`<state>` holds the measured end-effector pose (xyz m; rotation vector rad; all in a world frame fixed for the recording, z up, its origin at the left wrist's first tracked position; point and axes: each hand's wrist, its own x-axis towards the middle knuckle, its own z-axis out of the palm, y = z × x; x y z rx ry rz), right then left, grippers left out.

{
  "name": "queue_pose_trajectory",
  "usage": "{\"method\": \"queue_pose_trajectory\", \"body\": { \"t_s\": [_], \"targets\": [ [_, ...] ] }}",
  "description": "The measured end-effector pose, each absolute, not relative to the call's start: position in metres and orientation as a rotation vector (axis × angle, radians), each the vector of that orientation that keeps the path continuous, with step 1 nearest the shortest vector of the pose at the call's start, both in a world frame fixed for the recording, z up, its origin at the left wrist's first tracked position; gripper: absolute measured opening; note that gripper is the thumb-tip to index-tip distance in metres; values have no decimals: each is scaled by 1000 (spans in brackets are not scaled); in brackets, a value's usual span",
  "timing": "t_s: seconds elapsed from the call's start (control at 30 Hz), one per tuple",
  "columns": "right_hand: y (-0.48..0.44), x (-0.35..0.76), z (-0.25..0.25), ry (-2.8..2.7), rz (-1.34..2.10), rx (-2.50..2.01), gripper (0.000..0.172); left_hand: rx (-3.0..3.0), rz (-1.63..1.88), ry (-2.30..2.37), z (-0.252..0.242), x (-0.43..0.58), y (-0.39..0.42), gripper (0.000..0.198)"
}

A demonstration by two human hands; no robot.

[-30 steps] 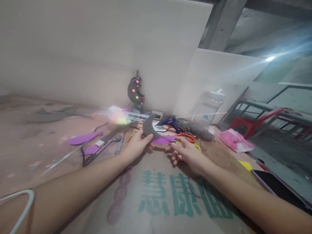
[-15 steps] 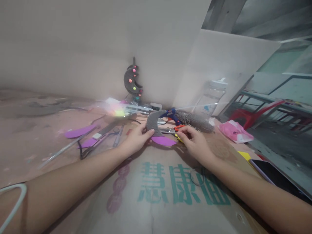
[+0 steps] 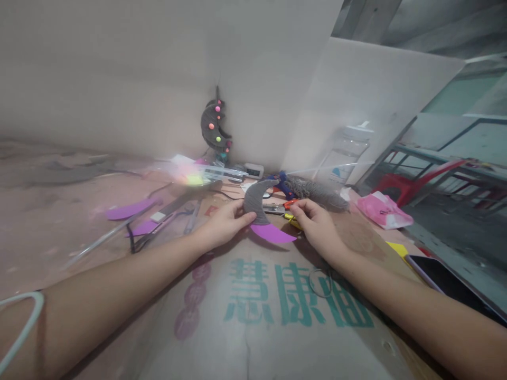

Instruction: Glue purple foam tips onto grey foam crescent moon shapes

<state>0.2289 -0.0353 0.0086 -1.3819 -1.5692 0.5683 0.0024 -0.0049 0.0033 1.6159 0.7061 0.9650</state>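
My left hand (image 3: 225,224) pinches a crescent-shaped piece (image 3: 256,202) that is wrapped in grey yarn on its upper part and bare purple at its lower tip (image 3: 272,234). It stands just above a brown cardboard sheet (image 3: 277,322) printed with green characters. My right hand (image 3: 317,227) rests to the right of the crescent, fingers curled around the orange handles of a pair of scissors (image 3: 285,207) lying on the table.
A finished grey crescent with coloured pompoms (image 3: 215,126) leans in the wall corner. A blue glue gun (image 3: 282,182), a grey yarn bundle (image 3: 317,192), a clear bottle (image 3: 344,155), purple foam crescents (image 3: 129,210), a pink bag (image 3: 382,210) and a dark phone (image 3: 447,282) lie around.
My right hand moved from lying open beside the purple tip up to the scissors and curled on their handles. My left hand lifted the crescent slightly to the right.
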Motion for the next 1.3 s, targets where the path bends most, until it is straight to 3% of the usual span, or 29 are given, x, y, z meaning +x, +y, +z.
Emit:
{"method": "queue_pose_trajectory", "body": {
  "t_s": [0.23, 0.47, 0.67, 0.9, 1.3],
  "targets": [
    [-34, 228, 4, -1624, 616, -1316, 23, 1582, 948, 728, 8, 2, -7, 32],
    [-51, 215, 15, -1531, 1017, -1166, 26, 1571, 919, 714, 5, 3, -6, 39],
    [-51, 211, 12, -1498, 1134, -1073, 22, 1573, 890, 708, 1, 3, -4, 44],
    [-46, 215, 9, -1594, 1065, -1173, 24, 1522, 877, 694, 6, 4, -7, 52],
    [-44, 217, 7, -1543, 1087, -1218, 28, 1653, 795, 661, 3, -1, -2, 47]
  ]
}}
